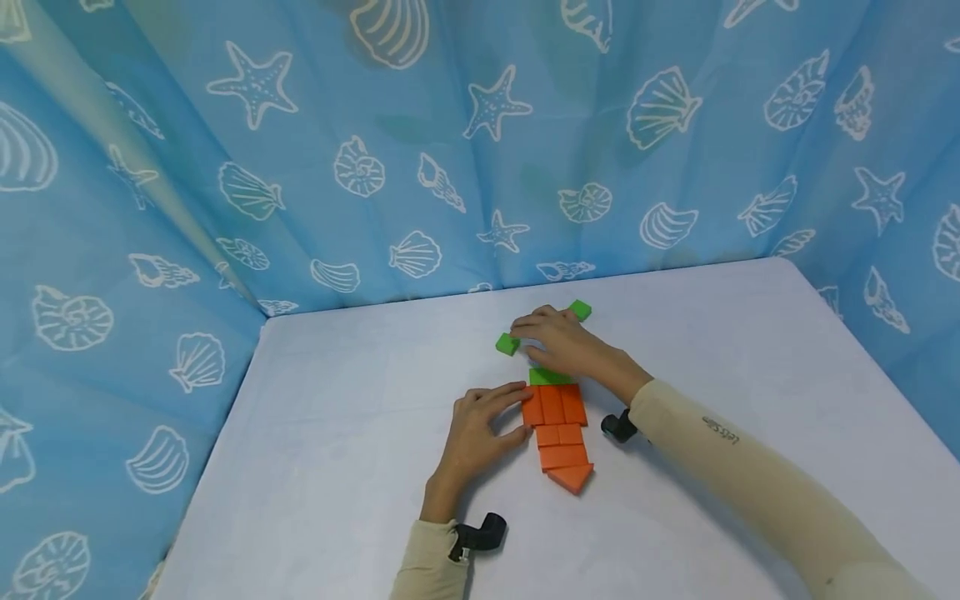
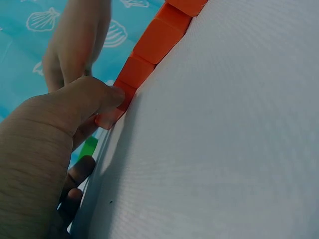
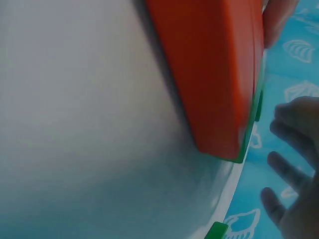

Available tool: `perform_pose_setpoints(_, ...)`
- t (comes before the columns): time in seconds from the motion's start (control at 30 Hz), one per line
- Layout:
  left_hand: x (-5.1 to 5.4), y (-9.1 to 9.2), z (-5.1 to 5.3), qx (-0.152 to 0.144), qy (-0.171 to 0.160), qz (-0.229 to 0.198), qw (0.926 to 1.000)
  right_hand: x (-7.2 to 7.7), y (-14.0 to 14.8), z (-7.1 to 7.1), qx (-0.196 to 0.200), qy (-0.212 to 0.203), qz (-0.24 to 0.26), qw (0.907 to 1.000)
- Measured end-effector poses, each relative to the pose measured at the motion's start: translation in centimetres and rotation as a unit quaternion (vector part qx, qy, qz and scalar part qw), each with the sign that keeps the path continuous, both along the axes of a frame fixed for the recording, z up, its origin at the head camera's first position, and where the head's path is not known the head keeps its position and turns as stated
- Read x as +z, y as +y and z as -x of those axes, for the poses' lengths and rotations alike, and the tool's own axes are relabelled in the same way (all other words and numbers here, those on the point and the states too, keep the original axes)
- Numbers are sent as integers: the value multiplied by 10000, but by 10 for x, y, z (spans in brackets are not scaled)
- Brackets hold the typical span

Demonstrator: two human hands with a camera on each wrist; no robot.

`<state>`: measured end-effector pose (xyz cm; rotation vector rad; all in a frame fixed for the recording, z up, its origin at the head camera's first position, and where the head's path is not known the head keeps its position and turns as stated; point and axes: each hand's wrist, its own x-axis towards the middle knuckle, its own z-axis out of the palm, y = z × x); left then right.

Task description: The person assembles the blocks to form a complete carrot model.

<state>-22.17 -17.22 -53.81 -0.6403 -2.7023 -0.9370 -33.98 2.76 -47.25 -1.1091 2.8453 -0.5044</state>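
Orange blocks lie edge to edge in a column on the white table, with a triangular block at the near end. A flat green block meets the column's far end. My left hand touches the column's left side with its thumb and fingertips. Above the far end is my right hand, its fingers spread and apart in the right wrist view, nothing seen between them. Its fingertips are close to a small green block; whether they touch it I cannot tell. Another green block lies beyond that hand, partly hidden.
The white-covered table extends to both sides of the blocks. A blue curtain with shell and starfish prints hangs along its back and sides. Each wrist carries a small black camera.
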Motion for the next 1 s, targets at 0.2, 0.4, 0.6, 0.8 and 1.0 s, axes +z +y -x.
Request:
perform_pose_setpoints(0.2,2,7,-1,-145,156,89,9997,2,5,6,136,-33,-709,9974)
perform_pose_setpoints(0.4,11,4,3,-69,274,199,9994,5,9,0,192,19,-564,9982)
perform_pose_setpoints(0.6,12,1,2,-51,4,228,9997,5,11,-10,172,-49,-354,9992)
perform_pose_setpoints(0.8,8,0,-1,-13,-50,125,9999,2,10,-19,173,-41,-400,9990)
perform_pose_setpoints(1.0,5,0,-2,-40,-16,79,10000,3,16,-25,68,27,-200,9998)
